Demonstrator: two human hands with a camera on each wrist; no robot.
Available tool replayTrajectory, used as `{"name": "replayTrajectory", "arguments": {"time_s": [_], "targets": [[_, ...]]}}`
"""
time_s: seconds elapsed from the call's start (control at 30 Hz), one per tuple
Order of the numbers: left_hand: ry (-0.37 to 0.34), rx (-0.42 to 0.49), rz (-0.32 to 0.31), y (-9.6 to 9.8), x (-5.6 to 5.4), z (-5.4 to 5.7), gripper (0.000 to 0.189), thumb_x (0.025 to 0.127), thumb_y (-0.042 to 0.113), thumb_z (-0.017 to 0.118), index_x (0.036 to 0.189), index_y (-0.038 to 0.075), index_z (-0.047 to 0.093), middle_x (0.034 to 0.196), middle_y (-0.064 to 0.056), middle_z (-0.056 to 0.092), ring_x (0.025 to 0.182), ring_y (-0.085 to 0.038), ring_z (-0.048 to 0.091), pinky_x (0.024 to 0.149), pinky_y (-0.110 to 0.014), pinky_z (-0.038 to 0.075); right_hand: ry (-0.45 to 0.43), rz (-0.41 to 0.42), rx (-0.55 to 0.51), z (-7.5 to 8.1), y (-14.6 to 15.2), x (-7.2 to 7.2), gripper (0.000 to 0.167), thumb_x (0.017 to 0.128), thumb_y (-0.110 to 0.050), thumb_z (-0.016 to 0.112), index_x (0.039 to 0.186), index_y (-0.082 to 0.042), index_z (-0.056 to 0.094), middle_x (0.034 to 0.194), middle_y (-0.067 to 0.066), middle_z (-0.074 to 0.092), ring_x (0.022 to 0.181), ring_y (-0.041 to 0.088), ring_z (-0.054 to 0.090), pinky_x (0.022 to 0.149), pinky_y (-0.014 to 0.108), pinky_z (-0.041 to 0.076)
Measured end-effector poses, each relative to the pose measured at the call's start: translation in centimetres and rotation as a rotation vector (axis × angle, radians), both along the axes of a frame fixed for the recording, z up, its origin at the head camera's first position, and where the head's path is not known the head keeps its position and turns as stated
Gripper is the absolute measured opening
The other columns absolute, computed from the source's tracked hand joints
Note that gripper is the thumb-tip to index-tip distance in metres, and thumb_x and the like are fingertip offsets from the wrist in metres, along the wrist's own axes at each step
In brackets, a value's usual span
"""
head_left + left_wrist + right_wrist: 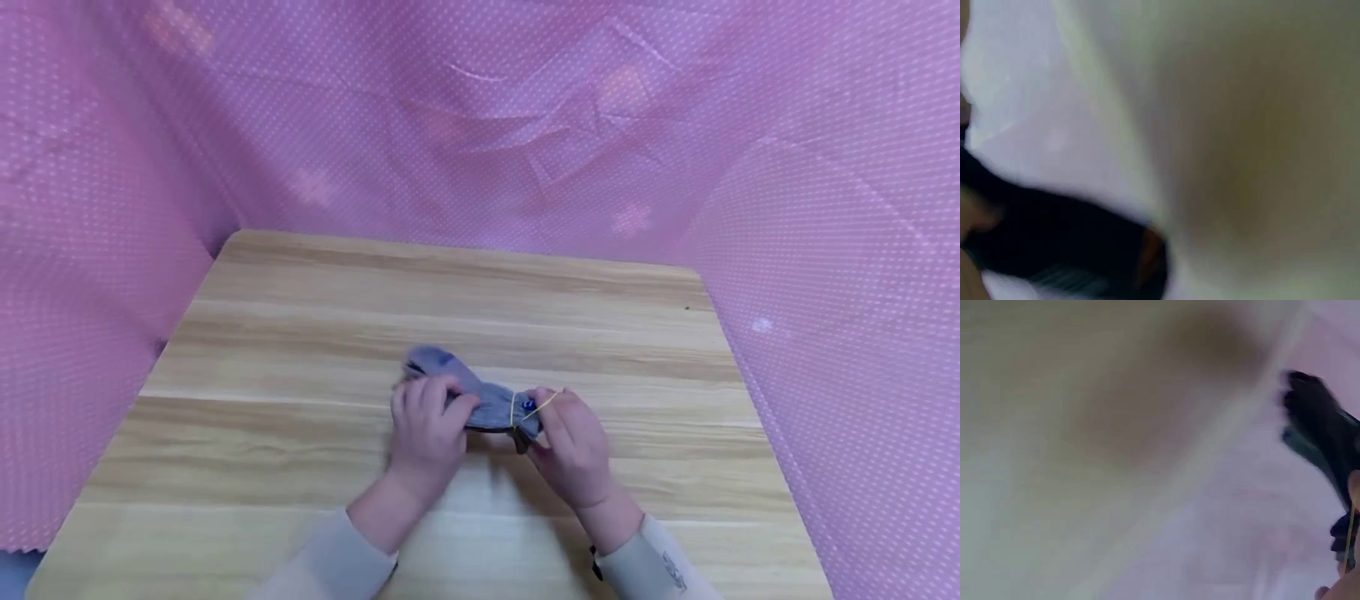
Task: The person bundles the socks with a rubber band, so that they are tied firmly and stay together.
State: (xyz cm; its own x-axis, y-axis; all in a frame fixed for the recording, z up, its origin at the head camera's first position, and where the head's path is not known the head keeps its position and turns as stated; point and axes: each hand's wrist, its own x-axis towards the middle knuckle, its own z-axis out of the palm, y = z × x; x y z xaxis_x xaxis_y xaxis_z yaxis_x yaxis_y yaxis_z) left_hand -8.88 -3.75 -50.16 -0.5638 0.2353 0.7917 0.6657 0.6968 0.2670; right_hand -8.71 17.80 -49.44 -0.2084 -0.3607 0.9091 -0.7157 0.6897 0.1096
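Note:
A grey-blue cloth bundle [491, 407] with a dark underside is held just above the table, its exact kind unclear. My left hand [427, 425] grips its wider left part, thumb on top. Around the narrow right end runs a thin yellow rubber band [513, 410]. My right hand [573, 446] pinches that end, and a stretch of the band is pulled out over its fingers. The left wrist view shows the bundle's dark side [1072, 237], blurred. At the right edge of the right wrist view are the dark bundle [1329, 434] and the taut band [1350, 540].
Beneath the hands lies a light wood-grain table [300, 333] with rounded far corners. A pink dotted curtain [465, 125] hangs behind it and along both sides. Pale sleeves [337, 554] cover the forearms.

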Motion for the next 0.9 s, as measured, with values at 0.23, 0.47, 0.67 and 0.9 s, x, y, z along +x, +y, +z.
{"name": "replayTrajectory", "arguments": {"time_s": [0.23, 0.47, 0.67, 0.9], "targets": [[-1.351, 0.547, -0.248, 1.9, 5.5, -0.7, 0.041, 0.099, 0.045, 0.074, 0.102, 0.006, 0.062, 0.088, -0.001, 0.061, 0.073, -0.014, 0.056, 0.060, -0.030, 0.051, -0.351, -0.017, 0.227, -2.4, 2.4, 0.8, 0.063, 0.087, -0.016, 0.079, 0.140, 0.010, 0.060, 0.102, 0.013, 0.068, 0.087, 0.031, 0.066, 0.083, 0.046, 0.058], [-1.741, 1.283, -0.204, 4.7, 4.6, -0.6, 0.038, 0.100, 0.047, 0.072, 0.103, 0.009, 0.068, 0.087, 0.002, 0.063, 0.084, -0.016, 0.059, 0.076, -0.035, 0.053, -0.411, 0.009, 0.300, -2.1, 2.0, 2.4, 0.086, 0.071, -0.014, 0.092, 0.144, 0.010, 0.056, 0.105, 0.012, 0.066, 0.092, 0.029, 0.066, 0.088, 0.047, 0.058], [-1.633, 1.296, -0.132, 5.1, 4.0, -1.1, 0.028, 0.097, 0.023, 0.076, 0.111, 0.000, 0.068, 0.075, 0.003, 0.067, 0.069, -0.010, 0.063, 0.067, -0.028, 0.053, -0.459, -0.024, 0.358, -2.3, 1.3, 3.1, 0.094, 0.063, -0.022, 0.099, 0.143, 0.005, 0.058, 0.116, 0.012, 0.066, 0.103, 0.030, 0.066, 0.098, 0.052, 0.054], [-1.528, 1.223, -0.349, 4.1, 3.6, -1.0, 0.040, 0.100, 0.005, 0.061, 0.132, -0.016, 0.052, 0.106, -0.007, 0.073, 0.089, -0.014, 0.069, 0.077, -0.029, 0.057, -0.543, 0.002, 0.300, -2.4, 1.6, 3.3, 0.111, 0.057, -0.036, 0.104, 0.146, 0.007, 0.054, 0.125, 0.015, 0.066, 0.112, 0.031, 0.065, 0.100, 0.061, 0.052]]}}
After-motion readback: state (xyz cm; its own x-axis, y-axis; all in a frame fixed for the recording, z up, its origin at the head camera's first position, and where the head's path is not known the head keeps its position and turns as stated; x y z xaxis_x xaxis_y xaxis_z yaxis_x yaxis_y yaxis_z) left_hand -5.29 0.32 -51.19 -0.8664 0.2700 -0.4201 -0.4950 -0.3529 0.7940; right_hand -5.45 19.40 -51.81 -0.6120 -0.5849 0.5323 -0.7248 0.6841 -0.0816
